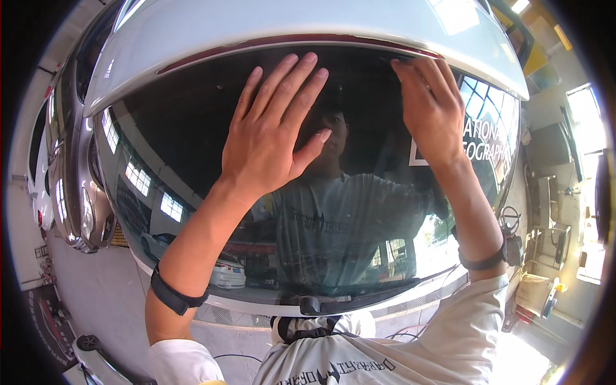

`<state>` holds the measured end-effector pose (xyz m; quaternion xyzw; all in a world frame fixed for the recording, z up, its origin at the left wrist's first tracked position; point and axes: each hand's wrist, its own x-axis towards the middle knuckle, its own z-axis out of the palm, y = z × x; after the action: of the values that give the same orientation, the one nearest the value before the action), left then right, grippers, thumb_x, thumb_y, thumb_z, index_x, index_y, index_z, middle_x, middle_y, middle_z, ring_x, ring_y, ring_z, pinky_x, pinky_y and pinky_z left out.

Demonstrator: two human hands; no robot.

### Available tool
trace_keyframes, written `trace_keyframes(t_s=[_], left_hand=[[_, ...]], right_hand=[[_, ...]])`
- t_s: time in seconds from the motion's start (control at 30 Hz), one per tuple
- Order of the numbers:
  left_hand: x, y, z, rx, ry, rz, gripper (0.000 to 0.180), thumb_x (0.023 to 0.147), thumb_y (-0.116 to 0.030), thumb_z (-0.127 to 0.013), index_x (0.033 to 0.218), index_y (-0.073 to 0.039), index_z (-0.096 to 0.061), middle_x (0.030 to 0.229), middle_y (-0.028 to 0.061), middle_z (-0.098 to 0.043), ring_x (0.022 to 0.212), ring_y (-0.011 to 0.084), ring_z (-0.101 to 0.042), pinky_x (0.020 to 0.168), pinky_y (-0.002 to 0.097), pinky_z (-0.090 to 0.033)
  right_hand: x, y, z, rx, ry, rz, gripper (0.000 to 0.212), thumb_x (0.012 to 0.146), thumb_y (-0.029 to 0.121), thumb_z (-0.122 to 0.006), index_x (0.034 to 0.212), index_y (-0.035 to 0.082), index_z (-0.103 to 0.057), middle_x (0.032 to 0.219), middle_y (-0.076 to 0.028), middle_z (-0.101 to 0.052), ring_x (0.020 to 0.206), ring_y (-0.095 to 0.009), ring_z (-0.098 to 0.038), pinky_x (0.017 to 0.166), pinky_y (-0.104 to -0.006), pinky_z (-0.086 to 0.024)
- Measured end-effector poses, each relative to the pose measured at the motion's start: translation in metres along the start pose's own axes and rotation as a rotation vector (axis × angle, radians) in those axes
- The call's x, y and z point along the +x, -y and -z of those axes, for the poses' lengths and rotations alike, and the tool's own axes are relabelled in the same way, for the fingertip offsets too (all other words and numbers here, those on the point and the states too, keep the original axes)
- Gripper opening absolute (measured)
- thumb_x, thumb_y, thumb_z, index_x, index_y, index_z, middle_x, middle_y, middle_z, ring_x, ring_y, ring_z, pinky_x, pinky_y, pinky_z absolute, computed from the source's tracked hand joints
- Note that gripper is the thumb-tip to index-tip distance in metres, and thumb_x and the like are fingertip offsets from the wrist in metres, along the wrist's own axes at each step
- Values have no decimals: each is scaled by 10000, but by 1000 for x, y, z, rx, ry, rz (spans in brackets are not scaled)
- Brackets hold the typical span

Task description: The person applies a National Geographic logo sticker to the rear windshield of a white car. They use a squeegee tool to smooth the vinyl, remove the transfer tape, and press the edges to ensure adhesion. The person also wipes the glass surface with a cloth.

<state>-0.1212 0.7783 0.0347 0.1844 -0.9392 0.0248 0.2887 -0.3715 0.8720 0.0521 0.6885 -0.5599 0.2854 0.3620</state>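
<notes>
In front of me is the dark rear window [359, 250] of a white car, its glass mirroring my upper body. My left hand [273, 125] is open over the upper middle of the glass, fingers stretched and thumb out to the side. My right hand [433, 106] is at the upper right, by the window's top edge, with its fingers bent and drawn together. What those fingertips hold, if anything, is hidden. Just above them runs a thin red light strip [256, 47]. A white-lettered sticker [475, 144] is partly covered by my right wrist.
The white spoiler [308, 22] overhangs the window. A rear wiper [359, 300] lies along the bottom of the glass. Other cars [80, 173] are parked at the left. Shelves and workshop gear [545, 212] line the right side. A wheeled stand [90, 346] is at the lower left.
</notes>
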Motion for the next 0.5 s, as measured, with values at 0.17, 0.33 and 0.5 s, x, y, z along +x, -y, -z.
trace_keyframes(t_s=[0.17, 0.33, 0.5], left_hand=[[0, -2, 2, 4, 14, 9, 673, 963, -379, -628, 1561, -131, -445, 1619, 82, -417, 1500, 299, -374, 1237, 511, -255], [-1, 0, 2, 20, 17, 7, 674, 963, -385, -624, 1559, -125, -445, 1617, 79, -417, 1500, 296, -373, 1237, 507, -256], [1, -1, 3, 4, 5, 10, 671, 967, -385, -619, 1559, -123, -442, 1617, 81, -416, 1499, 294, -374, 1238, 514, -251]], right_hand=[[0, 17, 6, 45, 50, -4, 299, 742, -20, -698, 1039, 16, -703, 935, -72, -580, 878, -252, -617, 742, -367, -558], [2, 23, 6, 83, 57, -44, 301, 722, -41, -680, 1020, 1, -698, 936, -90, -579, 887, -278, -616, 761, -386, -553], [6, 18, 3, 44, 30, -75, 277, 738, -26, -687, 1012, 14, -698, 943, -80, -583, 889, -278, -614, 764, -393, -555]])
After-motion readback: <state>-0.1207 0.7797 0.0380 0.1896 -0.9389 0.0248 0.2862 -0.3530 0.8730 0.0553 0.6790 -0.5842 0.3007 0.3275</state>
